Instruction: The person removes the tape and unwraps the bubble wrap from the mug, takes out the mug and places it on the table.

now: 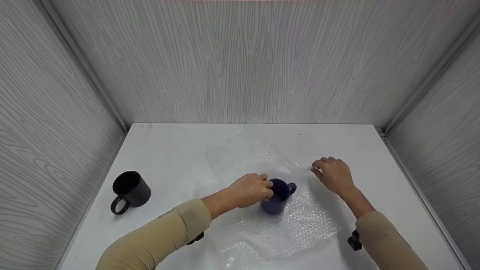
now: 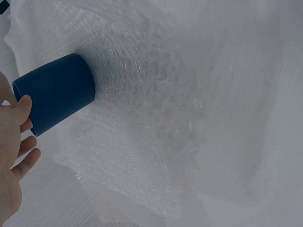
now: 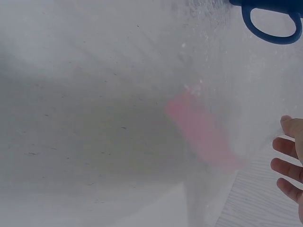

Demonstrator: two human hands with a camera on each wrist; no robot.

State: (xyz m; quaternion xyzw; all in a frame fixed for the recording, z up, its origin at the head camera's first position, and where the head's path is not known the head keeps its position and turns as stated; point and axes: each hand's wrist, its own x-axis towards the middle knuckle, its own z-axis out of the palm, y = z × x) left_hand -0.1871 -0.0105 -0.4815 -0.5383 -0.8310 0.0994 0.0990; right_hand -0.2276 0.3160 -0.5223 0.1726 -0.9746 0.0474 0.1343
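Note:
A dark blue mug stands upright on a sheet of clear bubble wrap, its handle pointing right. My left hand pinches the mug's rim from the left, thumb outside the wall in the left wrist view, where the mug looks plain blue. To the right of the mug, my right hand pinches a corner of the bubble wrap between thumb and forefinger. That corner is lifted and drawn out toward the hand. The right wrist view shows the mug's handle above the right fingers.
A black mug stands on the left of the white table, handle toward the near left. Grey wood-patterned panels rise at the back and both sides. A pink patch shows in the right wrist view.

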